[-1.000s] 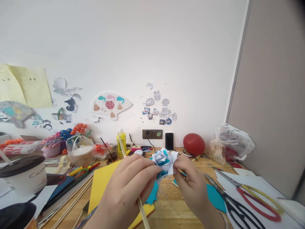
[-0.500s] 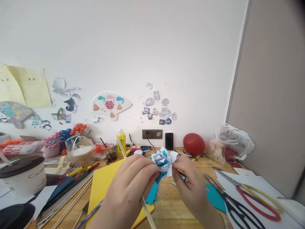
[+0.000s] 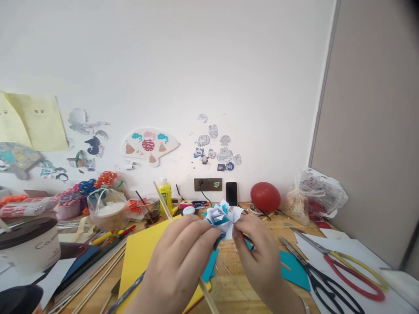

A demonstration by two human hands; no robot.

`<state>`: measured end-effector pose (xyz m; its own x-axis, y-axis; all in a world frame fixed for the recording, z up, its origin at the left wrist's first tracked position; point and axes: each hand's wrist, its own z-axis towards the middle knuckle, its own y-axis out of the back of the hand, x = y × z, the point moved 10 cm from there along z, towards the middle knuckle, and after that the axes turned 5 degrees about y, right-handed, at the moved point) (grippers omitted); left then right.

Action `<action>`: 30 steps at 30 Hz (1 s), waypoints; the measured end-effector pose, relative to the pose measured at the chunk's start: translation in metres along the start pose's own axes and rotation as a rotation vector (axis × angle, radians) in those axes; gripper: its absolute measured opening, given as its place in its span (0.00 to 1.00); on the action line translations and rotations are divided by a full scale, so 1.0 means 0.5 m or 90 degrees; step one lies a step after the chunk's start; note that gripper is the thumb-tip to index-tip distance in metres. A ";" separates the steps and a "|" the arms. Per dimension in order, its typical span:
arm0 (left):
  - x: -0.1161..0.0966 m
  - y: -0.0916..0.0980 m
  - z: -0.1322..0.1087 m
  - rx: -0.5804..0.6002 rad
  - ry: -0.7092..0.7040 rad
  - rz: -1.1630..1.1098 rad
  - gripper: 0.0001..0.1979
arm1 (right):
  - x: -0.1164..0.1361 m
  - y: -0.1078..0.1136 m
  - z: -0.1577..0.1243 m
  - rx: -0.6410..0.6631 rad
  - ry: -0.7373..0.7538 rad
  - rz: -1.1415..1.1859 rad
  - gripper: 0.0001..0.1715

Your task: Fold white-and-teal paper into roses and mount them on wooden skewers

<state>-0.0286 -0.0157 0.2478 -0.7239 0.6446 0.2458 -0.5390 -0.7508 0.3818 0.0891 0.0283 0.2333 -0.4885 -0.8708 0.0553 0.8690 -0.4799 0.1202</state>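
Note:
A paper flower (image 3: 221, 218) with white and turquoise petals is between my two hands, above the wooden table. My left hand (image 3: 183, 257) is closed on its left side, its fingertips hidden against the paper. A pale wooden stick (image 3: 162, 201) slants past this hand, showing above and below it; the frames do not show whether the fingers grip it. With thumb and index finger, my right hand (image 3: 258, 248) pinches a white petal at the flower's right edge. Something thin and dark shows beneath its fingers, too covered to name.
Yellow paper (image 3: 140, 244) lies under the left hand. At right are black scissors (image 3: 316, 279), red-and-yellow-handled scissors (image 3: 355, 274) and turquoise paper (image 3: 294, 272). Cups (image 3: 31, 244) stand at left. A yellow bottle (image 3: 165, 194), a phone (image 3: 231, 194) and a red balloon (image 3: 265, 197) line the wall.
The pale stick has tilted further, its top going left and its lower end right. The flower has turned slightly in my hands, which keep their hold. The view has shifted a little.

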 end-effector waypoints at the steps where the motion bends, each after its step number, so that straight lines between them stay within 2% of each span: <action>1: 0.000 -0.001 0.001 0.002 -0.001 0.007 0.09 | 0.000 0.000 0.000 0.001 -0.001 -0.005 0.09; 7: -0.030 0.003 0.000 -0.047 -0.072 0.066 0.07 | -0.009 -0.001 -0.010 -0.019 -0.021 -0.043 0.08; 12: -0.012 -0.003 0.017 -0.020 0.002 -0.010 0.07 | -0.010 -0.004 -0.014 -0.014 -0.012 -0.084 0.09; 17: 0.018 0.009 0.025 -0.034 0.078 -0.036 0.09 | 0.027 -0.006 -0.015 -0.016 0.099 -0.129 0.08; 26: 0.009 0.000 0.023 -0.008 0.028 0.030 0.06 | 0.033 -0.018 -0.018 0.003 0.123 -0.145 0.11; 30: 0.010 -0.006 0.026 -0.012 0.052 0.055 0.04 | 0.036 -0.021 -0.023 -0.003 0.146 -0.178 0.10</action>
<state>-0.0251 -0.0086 0.2593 -0.8007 0.5635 0.2034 -0.4800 -0.8066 0.3450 0.0720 0.0163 0.2219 -0.6779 -0.7064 -0.2035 0.7046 -0.7033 0.0943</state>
